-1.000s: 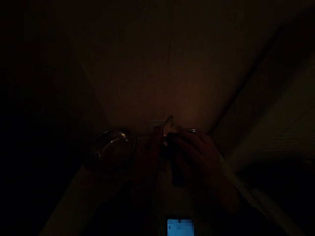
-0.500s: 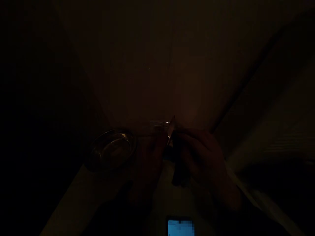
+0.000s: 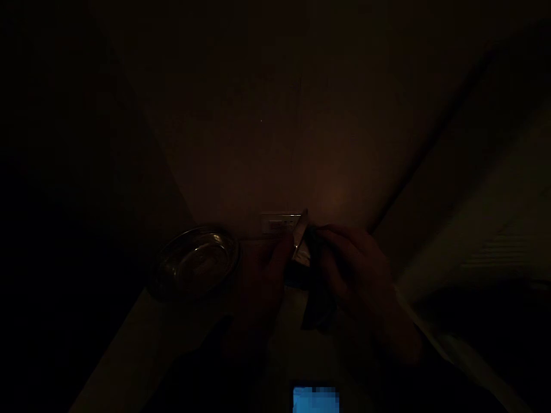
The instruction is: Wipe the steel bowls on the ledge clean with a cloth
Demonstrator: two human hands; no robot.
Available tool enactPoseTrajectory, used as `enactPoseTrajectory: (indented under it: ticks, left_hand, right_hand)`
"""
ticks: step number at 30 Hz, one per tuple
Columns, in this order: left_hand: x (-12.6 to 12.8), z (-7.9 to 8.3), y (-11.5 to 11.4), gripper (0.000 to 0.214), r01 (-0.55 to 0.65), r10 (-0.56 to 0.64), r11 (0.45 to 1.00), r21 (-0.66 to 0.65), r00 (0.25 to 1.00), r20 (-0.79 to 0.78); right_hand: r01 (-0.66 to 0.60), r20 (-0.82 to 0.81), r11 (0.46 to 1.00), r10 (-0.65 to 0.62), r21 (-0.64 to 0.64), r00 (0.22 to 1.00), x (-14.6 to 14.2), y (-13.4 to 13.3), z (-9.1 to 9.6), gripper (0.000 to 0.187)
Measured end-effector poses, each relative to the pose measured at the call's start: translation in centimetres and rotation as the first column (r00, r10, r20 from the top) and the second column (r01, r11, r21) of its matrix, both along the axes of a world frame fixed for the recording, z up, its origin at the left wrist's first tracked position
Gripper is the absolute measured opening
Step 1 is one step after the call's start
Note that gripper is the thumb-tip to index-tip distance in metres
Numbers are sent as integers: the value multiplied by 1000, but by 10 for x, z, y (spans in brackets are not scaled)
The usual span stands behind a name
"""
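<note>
The picture is very dark. Between my hands a shiny, pointed, blade-like metal piece (image 3: 300, 230) stands tilted, its tip up and a little to the right. My left hand (image 3: 262, 281) is closed at the left of its lower part, thumb against it, and most fingers are lost in shadow. From the right, my right hand (image 3: 364, 272) pinches a dark, limp cloth (image 3: 319, 304) close beside the metal. The cloth hangs down below the fingers. A dark shape lies under the metal's lower end, and I cannot make out what it is.
An oval shiny metal bowl (image 3: 196, 264) sits on the pale surface (image 3: 116, 355) left of my left hand. A rectangular plate (image 3: 279, 222) is on the wall behind the hands. A lit phone (image 3: 316, 400) lies at the bottom edge.
My right hand and the cloth have shifted slightly right, away from the metal piece. More of the metal's lower part shows. The bowl and phone stay put.
</note>
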State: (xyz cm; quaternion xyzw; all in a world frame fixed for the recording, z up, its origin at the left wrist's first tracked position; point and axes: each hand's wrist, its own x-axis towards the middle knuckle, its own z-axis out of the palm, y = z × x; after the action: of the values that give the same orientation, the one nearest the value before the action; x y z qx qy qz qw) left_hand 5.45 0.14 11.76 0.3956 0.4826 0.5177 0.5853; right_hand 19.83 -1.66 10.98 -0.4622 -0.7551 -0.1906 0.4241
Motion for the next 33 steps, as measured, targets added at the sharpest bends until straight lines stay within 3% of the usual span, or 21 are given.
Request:
enactPoseTrajectory:
  ticks: [4,7,13,20,26,33]
  left_hand:
    - [2,5,1,28,-104,103,994,-31,995,-17]
    - [2,7,1,26,-76,75,996,40,997,34]
    - [-1,4,1,36,8,-5,999,48,997,-71]
    - [0,0,4,28,51,-21,978,203,989,-147]
    - [0,-4,-1,29,141,-96,958,252,979,-182]
    - [3,-1,2,30,64,-38,980,186,989,-141]
  right_hand:
    - [-100,104,995,99,5,990,-6,-4,1,24]
    - [-145,135,989,140,25,981,-8,-6,3,22]
    - [-25,-7,1000,25,15,1000,-2,-1,-1,22]
    - [-66,130,996,59,53,990,-5,-4,2,24]
    - [41,-43,999,-40,31,998,3,1,1,24]
    - [-82,144,995,73,58,987,-4,-3,3,22]
